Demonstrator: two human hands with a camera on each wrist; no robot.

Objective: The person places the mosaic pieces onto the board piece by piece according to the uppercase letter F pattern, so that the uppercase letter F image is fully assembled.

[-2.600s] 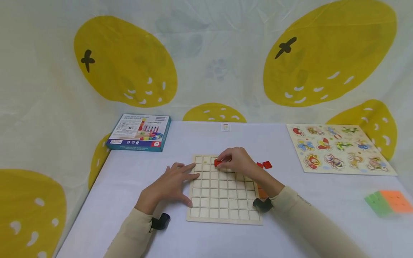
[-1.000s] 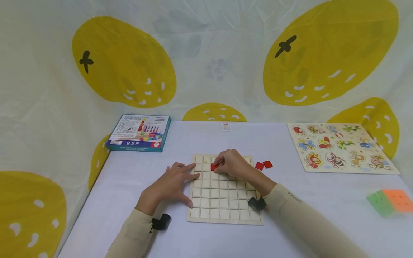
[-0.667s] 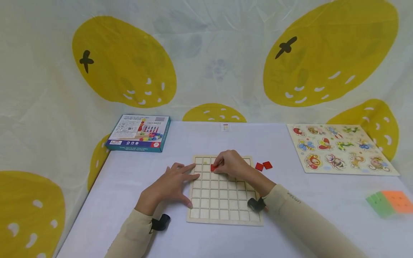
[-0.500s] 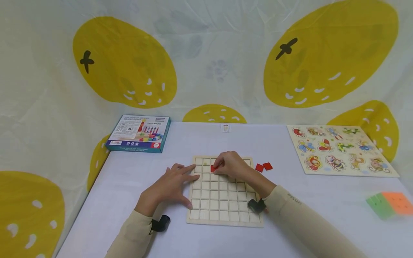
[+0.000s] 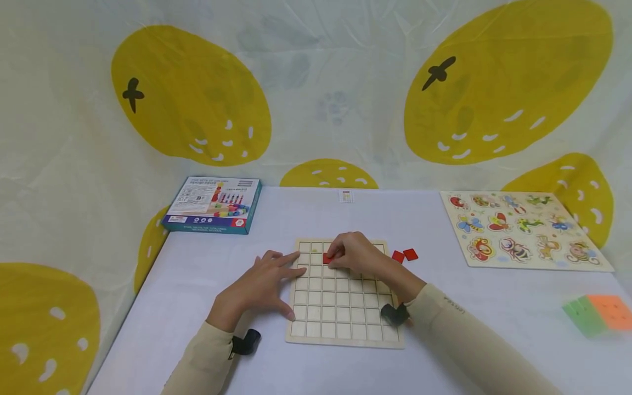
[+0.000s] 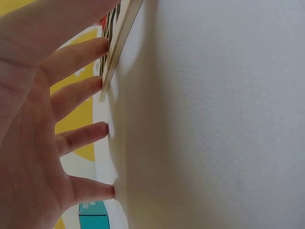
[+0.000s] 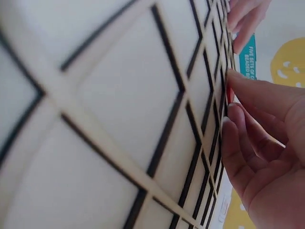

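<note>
Red tile (image 5: 327,259) pinched in the right hand (image 5: 354,253) over the upper part of a wooden grid board (image 5: 328,314), lower middle of the frame, left hand (image 5: 259,281) spread, fingers straight, touching the board's left edge, two loose red squares (image 5: 410,254) farther right.

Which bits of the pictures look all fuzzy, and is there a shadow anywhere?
Head view: the green and orange cube is smeary, but the lines on the wooden grid board look fairly clear; right wrist view: the board's closest squares look huge and soft; left wrist view: a soft-edged shadow falls on the white tabletop.
</note>
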